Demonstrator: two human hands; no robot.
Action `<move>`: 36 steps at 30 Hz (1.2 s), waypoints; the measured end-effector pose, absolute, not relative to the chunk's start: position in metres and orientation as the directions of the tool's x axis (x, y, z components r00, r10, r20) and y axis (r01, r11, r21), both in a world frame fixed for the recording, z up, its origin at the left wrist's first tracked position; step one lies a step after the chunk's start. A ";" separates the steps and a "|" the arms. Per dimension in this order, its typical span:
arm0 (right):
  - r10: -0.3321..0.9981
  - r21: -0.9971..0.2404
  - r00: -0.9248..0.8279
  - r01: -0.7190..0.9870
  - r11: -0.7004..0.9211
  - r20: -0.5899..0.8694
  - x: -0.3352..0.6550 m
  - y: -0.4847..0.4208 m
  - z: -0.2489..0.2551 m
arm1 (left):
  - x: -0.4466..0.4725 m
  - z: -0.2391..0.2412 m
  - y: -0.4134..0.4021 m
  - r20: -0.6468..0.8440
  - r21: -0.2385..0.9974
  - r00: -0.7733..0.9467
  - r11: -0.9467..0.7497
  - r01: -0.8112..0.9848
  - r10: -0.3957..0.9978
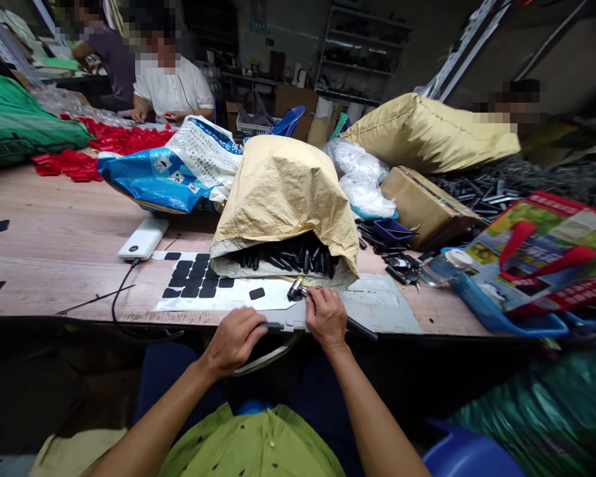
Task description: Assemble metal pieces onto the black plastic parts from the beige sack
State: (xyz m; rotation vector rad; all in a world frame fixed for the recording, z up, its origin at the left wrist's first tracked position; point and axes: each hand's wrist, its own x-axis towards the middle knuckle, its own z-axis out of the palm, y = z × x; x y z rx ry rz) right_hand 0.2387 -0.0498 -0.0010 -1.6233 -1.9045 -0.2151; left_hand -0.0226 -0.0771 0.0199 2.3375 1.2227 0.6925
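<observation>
At the table's front edge my right hand (pixel 326 317) is closed around a small hammer (pixel 296 289). Its metal head points up and left, and its dark handle sticks out below my palm to the right. My left hand (pixel 235 339) pinches a short dark grey bar-like piece (pixel 274 325), whose far end lies by a grey metal plate (pixel 382 301) on the edge. Just beyond both hands a tan woven sack (pixel 288 192) lies with its mouth towards me, full of black tapered pieces (pixel 306 260). A white sheet with black rounded squares (pixel 194 277) lies left of the hammer.
A white power bank (pixel 144 239) with a cable sits to the left, near a blue and white bag (pixel 171 169). On the right are a cardboard box (pixel 421 205), a clear bottle (pixel 445 266) and a blue tray (pixel 501 321) under a colourful bag. Other people sit beyond.
</observation>
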 end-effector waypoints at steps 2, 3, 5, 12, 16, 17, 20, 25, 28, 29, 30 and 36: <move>0.837 -0.267 -0.050 0.936 0.229 0.545 0.239 -0.050 -0.002 | -0.035 0.006 -0.100 0.129 0.555 0.531 -0.505 0.661 0.837; 0.838 -0.267 -0.048 0.936 0.227 0.543 0.238 -0.049 -0.002 | -0.041 -0.003 -0.109 0.075 0.538 0.513 -0.468 0.701 0.855; 0.840 -0.267 -0.047 0.937 0.224 0.541 0.238 -0.049 -0.002 | -0.050 -0.022 -0.118 -0.030 0.475 0.423 -0.360 0.803 0.905; 0.835 -0.262 -0.043 0.939 0.221 0.548 0.237 -0.050 -0.001 | -0.051 -0.028 -0.119 -0.219 0.321 0.239 -0.161 0.933 0.946; 0.841 -0.265 -0.037 0.941 0.211 0.539 0.237 -0.050 -0.001 | -0.035 0.012 -0.105 -0.159 0.530 0.340 -0.210 0.822 0.927; 0.841 -0.266 -0.035 0.941 0.210 0.539 0.237 -0.050 -0.001 | -0.030 0.022 -0.096 -0.120 0.550 0.326 -0.211 0.808 0.938; 0.839 -0.271 -0.030 0.940 0.209 0.543 0.237 -0.050 -0.001 | -0.013 0.041 -0.052 0.058 0.552 0.175 -0.177 0.815 0.983; 0.844 -0.260 -0.040 0.943 0.209 0.535 0.237 -0.051 0.000 | 0.012 0.047 0.028 0.186 0.424 -0.098 0.010 0.906 0.978; 0.844 -0.251 -0.042 0.946 0.206 0.534 0.238 -0.051 -0.001 | 0.019 0.047 0.049 0.124 0.338 -0.153 0.103 0.936 0.980; 0.844 -0.251 -0.041 0.946 0.206 0.535 0.238 -0.051 -0.001 | 0.019 0.047 0.051 0.102 0.316 -0.157 0.117 0.942 0.982; 0.844 -0.252 -0.040 0.946 0.205 0.535 0.238 -0.051 -0.001 | 0.018 0.047 0.051 0.086 0.300 -0.158 0.125 0.946 0.984; 0.847 -0.276 -0.028 0.939 0.204 0.532 0.238 -0.051 -0.001 | -0.005 0.043 0.025 0.140 0.303 0.046 -0.087 0.949 0.989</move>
